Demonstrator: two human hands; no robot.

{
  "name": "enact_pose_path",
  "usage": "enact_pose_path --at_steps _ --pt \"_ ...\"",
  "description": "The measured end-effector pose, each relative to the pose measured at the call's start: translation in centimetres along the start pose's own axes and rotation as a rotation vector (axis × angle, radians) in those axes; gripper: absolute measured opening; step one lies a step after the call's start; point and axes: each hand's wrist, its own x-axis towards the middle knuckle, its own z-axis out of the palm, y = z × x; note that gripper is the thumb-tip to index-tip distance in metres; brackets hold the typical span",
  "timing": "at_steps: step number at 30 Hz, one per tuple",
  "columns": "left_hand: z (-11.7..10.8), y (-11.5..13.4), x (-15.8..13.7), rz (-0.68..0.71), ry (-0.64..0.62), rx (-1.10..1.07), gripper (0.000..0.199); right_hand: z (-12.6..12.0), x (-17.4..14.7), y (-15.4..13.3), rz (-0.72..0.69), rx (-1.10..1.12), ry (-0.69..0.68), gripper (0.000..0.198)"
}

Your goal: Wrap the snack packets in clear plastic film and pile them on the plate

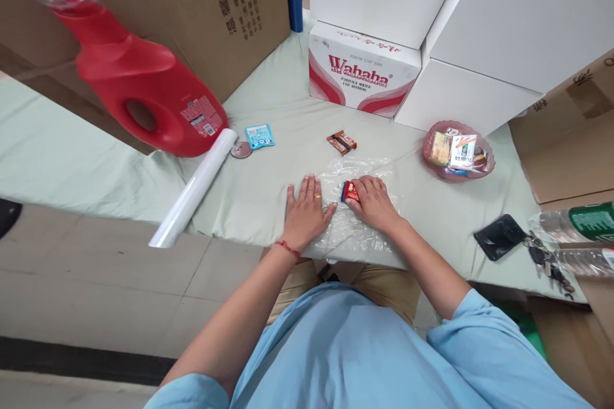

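Note:
A sheet of clear plastic wrap (352, 233) lies spread and wrinkled at the table's front edge. On it sits a small red and blue snack packet (350, 191), partly covered by my right hand (374, 203), whose fingers are closed over it. My left hand (307, 214) rests flat with fingers stretched out, at the left edge of the wrap. Just beyond the wrap lies an orange-brown snack packet (342, 142). Farther left, a light blue packet (259, 136) lies near a round metallic disc (241, 149).
A white roll (194, 188) overhangs the front edge beside a large red jug (148, 89). The Wahaha box (359, 70) stands at the back. To the right are a pink bowl (434, 166) of packets, a black pouch (499, 237) with keys, and plastic bottles (592, 222).

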Motion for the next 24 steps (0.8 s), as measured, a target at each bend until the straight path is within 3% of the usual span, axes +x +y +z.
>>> enact_pose_path --at_steps 8,11,15,18,21,24 --pt "-0.7 0.1 0.1 -0.007 -0.017 -0.016 0.074 0.0 0.0 0.0 0.02 0.037 0.017 0.06" --pt "-0.8 -0.3 0.2 -0.016 -0.028 -0.074 0.067 -0.8 -0.7 0.6 0.011 0.113 0.089 0.065" --pt "-0.4 -1.9 0.6 -0.076 -0.005 -0.229 0.058 -2.1 -4.0 1.4 0.003 0.251 0.221 0.054" --pt "-0.5 -3.3 0.5 -0.081 0.076 -0.327 0.054 -2.1 -8.2 1.2 -0.011 0.32 0.225 0.053" --pt "-1.9 -4.5 -0.3 0.026 0.142 -0.332 0.047 -0.9 -12.1 0.6 -0.047 0.347 0.187 0.061" --pt "-3.7 -5.3 -1.6 0.223 0.045 -0.339 0.045 0.1 -13.9 0.5 0.025 0.34 0.191 0.049"
